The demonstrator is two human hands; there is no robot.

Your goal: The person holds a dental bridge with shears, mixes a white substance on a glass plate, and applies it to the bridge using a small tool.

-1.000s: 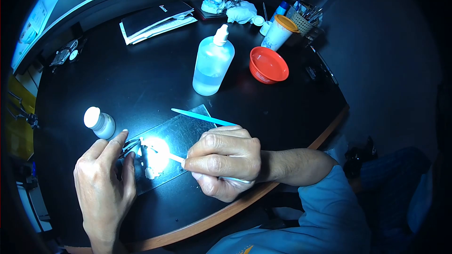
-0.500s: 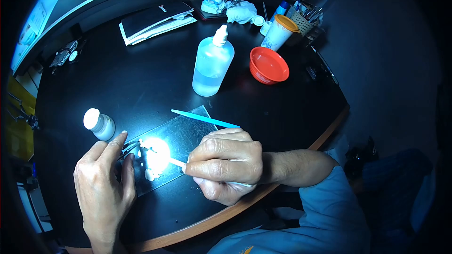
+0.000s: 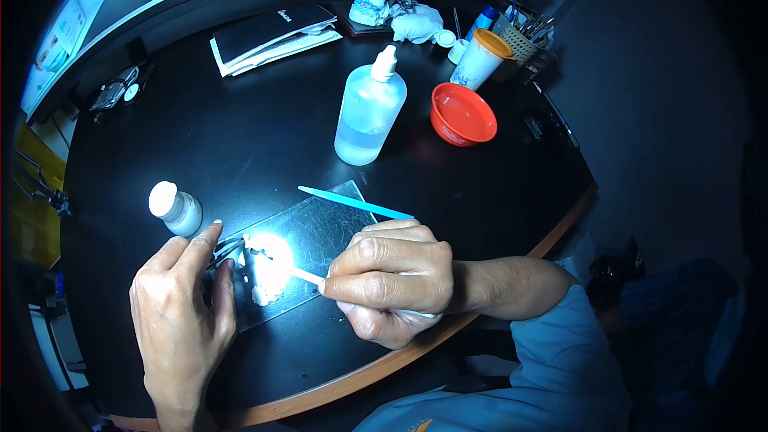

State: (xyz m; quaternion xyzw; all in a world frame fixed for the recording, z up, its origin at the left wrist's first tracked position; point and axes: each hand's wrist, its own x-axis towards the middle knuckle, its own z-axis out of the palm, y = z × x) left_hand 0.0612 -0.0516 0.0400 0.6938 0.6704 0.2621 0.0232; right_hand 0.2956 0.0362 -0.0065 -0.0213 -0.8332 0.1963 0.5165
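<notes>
My right hand (image 3: 392, 280) is closed round a thin white stick (image 3: 308, 275), whose tip points left into a glaring white patch (image 3: 272, 264) on a glass plate (image 3: 320, 228). On the plate's left part, my left hand (image 3: 182, 296) has its thumb and index finger around a dark, thin metal tool (image 3: 228, 250) that reaches the white patch. Glare hides the details there. A light blue stick (image 3: 356, 202) lies across the plate's far edge. Just beyond my left fingertips is a small white-capped bottle (image 3: 178, 210).
A large clear dropper bottle (image 3: 370, 112) and a red bowl (image 3: 463, 115) stand beyond the plate. Farther back are papers (image 3: 276, 38), a cup with an orange lid (image 3: 480, 60) and a basket of pens (image 3: 518, 38). The wooden table edge (image 3: 384, 360) runs nearest me.
The whole view has shifted slightly, so things appear a little farther right. Both hands keep nearly the same pose and hold the same things.
</notes>
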